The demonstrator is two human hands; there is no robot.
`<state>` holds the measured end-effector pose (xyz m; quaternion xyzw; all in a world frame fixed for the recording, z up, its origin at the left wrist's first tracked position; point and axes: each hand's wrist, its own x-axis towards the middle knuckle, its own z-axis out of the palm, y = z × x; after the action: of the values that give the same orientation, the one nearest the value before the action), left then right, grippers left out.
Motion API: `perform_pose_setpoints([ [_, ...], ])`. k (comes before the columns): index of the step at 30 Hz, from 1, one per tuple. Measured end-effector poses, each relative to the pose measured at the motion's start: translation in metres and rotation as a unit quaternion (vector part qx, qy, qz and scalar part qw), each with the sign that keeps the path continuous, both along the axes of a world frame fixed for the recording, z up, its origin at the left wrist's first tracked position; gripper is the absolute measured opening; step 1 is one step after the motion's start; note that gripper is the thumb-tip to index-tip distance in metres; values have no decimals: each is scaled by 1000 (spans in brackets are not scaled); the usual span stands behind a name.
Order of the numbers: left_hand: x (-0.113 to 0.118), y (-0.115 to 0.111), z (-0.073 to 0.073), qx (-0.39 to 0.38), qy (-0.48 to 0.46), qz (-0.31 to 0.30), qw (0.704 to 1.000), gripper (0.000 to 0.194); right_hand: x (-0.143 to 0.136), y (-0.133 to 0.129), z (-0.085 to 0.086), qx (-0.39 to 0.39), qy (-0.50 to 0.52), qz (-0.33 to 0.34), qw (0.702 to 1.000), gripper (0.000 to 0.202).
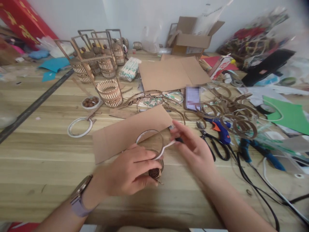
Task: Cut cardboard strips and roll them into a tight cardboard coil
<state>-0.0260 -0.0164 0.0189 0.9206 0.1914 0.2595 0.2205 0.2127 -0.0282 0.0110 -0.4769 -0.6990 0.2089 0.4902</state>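
Note:
My left hand (134,169) is closed around a small tightly wound brown coil (154,173), with a thin hoop (162,139) standing up beside it. From between its fingers runs a narrow white strip (166,147). The strip's far end is pinched by my right hand (193,146), thumb against fingers. A dark, thin object shows behind the right fingertips; its kind is unclear. Just behind both hands lies a flat piece of brown cardboard (130,132).
Further back stand a slatted round basket (109,93), a bowl of brown beads (90,102) and several framed lanterns (106,67). On the right are pliers (217,146), a blue glue gun (220,129), trailing black cables (251,183) and loose brown strip rings (243,124). A white ring (79,127) lies left.

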Motion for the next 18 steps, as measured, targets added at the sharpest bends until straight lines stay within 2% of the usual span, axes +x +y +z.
perform_pose_setpoints([
  [2, -2, 2, 0, -11, 12, -17, 1000, 30, 4, 1, 4, 52, -33, -14, 998, 52],
  [3, -2, 3, 0, -18, 23, -29, 999, 28, 5, 0, 7, 88, -78, -3, 993, 49],
  [6, -3, 5, 0, -32, 52, -76, 995, 23, 0, -3, 14, 153, -246, 104, 951, 24],
  [8, -3, 5, 1, -28, 68, -94, 993, 19, -4, -6, 13, 149, -302, 138, 931, 11],
  [10, -5, 4, 6, -16, 91, -100, 991, 16, -9, -10, 9, 125, -321, 152, 927, 13],
  [12, -11, 3, 15, -7, 112, -97, 989, 15, -13, -16, 4, 116, -334, 160, 922, 22],
  [15, -26, 0, 32, 4, 127, -60, 990, 17, -21, -31, -6, 149, -369, 161, 903, 34],
  [18, -39, -4, 43, 22, 128, -17, 991, 21, -28, -43, -22, 189, -387, 143, 891, 34],
])
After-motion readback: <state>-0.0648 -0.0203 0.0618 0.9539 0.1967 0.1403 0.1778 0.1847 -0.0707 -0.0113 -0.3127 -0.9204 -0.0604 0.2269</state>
